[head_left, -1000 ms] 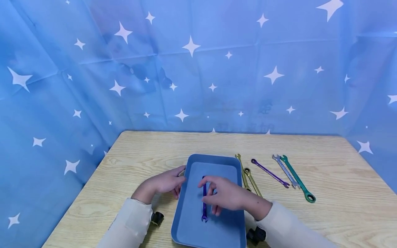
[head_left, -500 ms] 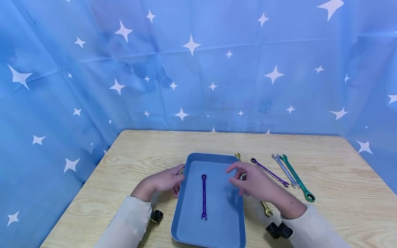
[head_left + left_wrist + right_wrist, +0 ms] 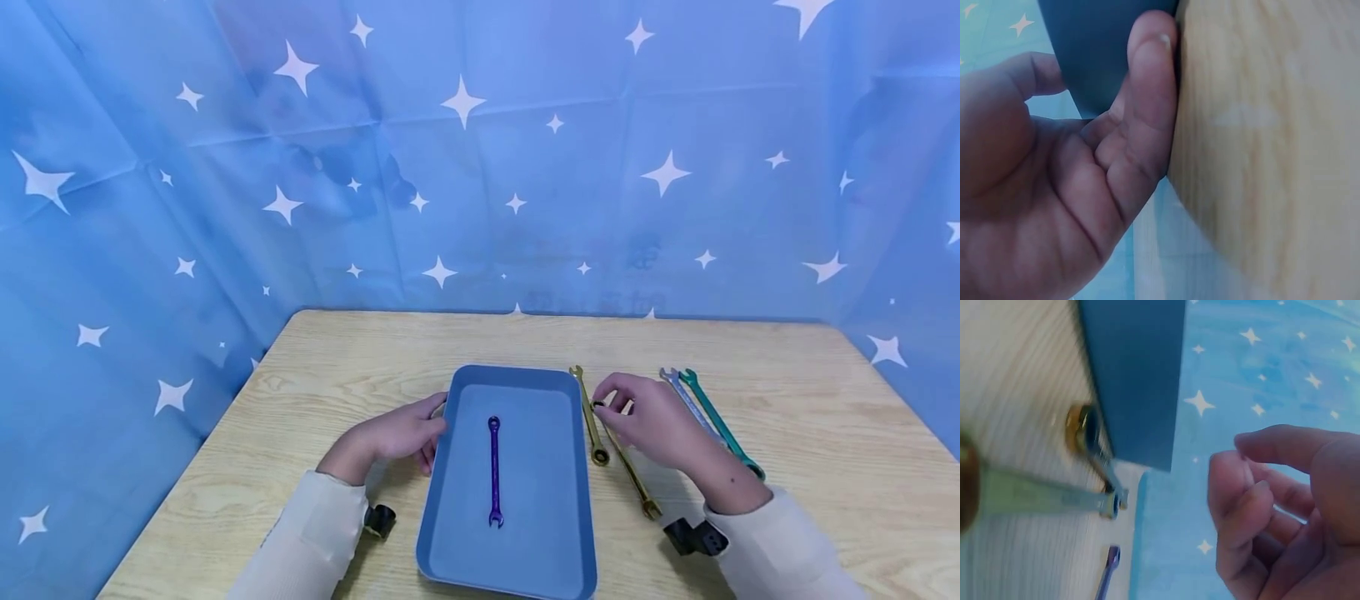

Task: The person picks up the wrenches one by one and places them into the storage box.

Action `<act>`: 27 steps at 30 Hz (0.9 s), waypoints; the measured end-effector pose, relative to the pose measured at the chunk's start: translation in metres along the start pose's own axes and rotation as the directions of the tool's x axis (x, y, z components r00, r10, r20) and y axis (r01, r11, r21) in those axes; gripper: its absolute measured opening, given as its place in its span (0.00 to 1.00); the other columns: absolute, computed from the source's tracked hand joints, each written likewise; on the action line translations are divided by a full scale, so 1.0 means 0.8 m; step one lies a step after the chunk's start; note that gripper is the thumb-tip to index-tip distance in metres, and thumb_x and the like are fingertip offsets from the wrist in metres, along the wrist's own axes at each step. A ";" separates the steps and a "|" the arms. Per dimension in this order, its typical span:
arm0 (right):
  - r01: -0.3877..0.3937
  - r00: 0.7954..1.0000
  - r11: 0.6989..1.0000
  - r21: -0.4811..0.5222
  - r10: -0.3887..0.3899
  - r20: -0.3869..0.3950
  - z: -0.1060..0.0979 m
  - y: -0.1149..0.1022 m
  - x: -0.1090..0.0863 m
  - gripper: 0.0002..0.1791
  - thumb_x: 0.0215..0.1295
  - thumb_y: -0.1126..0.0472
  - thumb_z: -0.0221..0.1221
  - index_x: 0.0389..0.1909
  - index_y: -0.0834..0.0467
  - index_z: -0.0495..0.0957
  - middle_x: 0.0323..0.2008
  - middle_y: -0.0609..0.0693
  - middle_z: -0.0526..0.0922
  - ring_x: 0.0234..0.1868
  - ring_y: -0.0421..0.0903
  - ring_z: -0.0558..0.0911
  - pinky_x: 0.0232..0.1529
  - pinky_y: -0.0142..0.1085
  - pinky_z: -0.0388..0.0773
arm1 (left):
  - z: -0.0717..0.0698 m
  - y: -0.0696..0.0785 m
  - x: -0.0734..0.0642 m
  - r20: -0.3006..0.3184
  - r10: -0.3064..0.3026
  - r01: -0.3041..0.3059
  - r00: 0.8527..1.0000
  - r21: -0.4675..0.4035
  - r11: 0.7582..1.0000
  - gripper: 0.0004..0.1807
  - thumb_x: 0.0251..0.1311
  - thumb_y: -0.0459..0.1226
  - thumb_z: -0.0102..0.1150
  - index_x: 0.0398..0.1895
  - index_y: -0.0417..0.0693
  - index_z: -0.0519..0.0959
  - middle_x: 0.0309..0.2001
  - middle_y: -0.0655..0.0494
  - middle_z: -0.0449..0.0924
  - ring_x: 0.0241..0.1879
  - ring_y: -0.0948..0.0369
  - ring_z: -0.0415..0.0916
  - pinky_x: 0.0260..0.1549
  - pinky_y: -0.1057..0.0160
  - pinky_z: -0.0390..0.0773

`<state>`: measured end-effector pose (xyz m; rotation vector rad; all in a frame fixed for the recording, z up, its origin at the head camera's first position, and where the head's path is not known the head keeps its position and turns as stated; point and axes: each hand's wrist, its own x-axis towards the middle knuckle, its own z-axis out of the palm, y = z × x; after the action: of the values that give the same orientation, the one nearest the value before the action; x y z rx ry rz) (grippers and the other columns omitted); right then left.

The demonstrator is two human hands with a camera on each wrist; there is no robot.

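Presently, right hand [image 3: 656, 421]: raised over the table [image 3: 360, 350], fingers loosely bent, thumb and forefinger tips close together; the right wrist view shows nothing held between them.
Near gold wrench [image 3: 632, 477]: lies aslant on the table, right of the tray [image 3: 540, 533], ring end by those fingertips in the head view; touch cannot be confirmed.
Handling: metal by its sheen, so probably stiff, hard to damage and fairly dense; the polished shank may slide or twist in dry fingers.
Hold: mid-shank, thumb and forefinger across it, should balance best; a pinch at the ring alone would likely let the forked end droop.
Left hand [image 3: 397, 433]: grips the tray's left side, thumb at the wall, fingers curled low against the outside.
Violet wrench [image 3: 495, 475]: lies lengthwise inside the tray, ring end farther away.
Other gold wrench [image 3: 589, 421]: just beside the tray's right wall.
Change: half a second ago the right hand was over the tray's right edge; it has moved right, uncovering both gold wrenches and hiding the purple wrench [image 3: 1107, 570] from the head view. Violet wrench and left hand look unmoved.
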<state>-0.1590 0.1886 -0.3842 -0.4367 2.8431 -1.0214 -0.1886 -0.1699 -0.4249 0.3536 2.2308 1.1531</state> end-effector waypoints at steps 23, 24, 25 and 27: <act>-0.126 0.959 0.982 -0.138 0.156 0.238 0.011 0.035 -0.003 0.12 0.64 0.61 0.64 0.25 0.55 0.71 0.12 0.46 0.67 0.09 0.40 0.63 0.16 0.35 0.68 | 0.002 -0.001 0.000 -0.003 -0.005 0.005 1.000 -0.031 0.999 0.38 0.71 0.39 0.39 0.82 0.51 0.42 0.25 0.44 0.78 0.23 0.53 0.81 0.31 0.57 0.86; -0.126 0.957 0.983 -0.132 0.155 0.245 0.011 0.035 -0.003 0.12 0.64 0.61 0.64 0.25 0.56 0.71 0.12 0.46 0.67 0.09 0.40 0.63 0.15 0.35 0.68 | 0.001 -0.001 0.001 -0.007 -0.005 0.005 1.000 -0.031 1.000 0.38 0.71 0.39 0.39 0.82 0.51 0.42 0.25 0.43 0.78 0.23 0.53 0.81 0.31 0.57 0.86; -0.123 0.956 0.984 -0.129 0.153 0.249 0.011 0.036 -0.003 0.13 0.64 0.61 0.64 0.25 0.56 0.70 0.12 0.46 0.66 0.09 0.40 0.63 0.15 0.35 0.67 | 0.001 0.000 0.001 -0.010 -0.005 0.005 1.000 -0.030 1.000 0.37 0.71 0.39 0.39 0.82 0.51 0.43 0.25 0.43 0.78 0.23 0.53 0.81 0.31 0.57 0.86; -0.128 0.953 0.985 -0.117 0.155 0.260 0.011 0.037 -0.004 0.13 0.64 0.61 0.64 0.26 0.56 0.70 0.12 0.46 0.67 0.09 0.40 0.63 0.14 0.35 0.67 | 0.001 0.000 0.001 -0.016 -0.006 0.006 1.000 -0.030 1.000 0.37 0.71 0.39 0.39 0.82 0.51 0.44 0.25 0.43 0.78 0.23 0.53 0.81 0.30 0.57 0.86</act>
<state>-0.1617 0.2058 -0.4095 -0.3431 2.6444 -0.7358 -0.1890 -0.1692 -0.4256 0.3264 2.2244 1.1888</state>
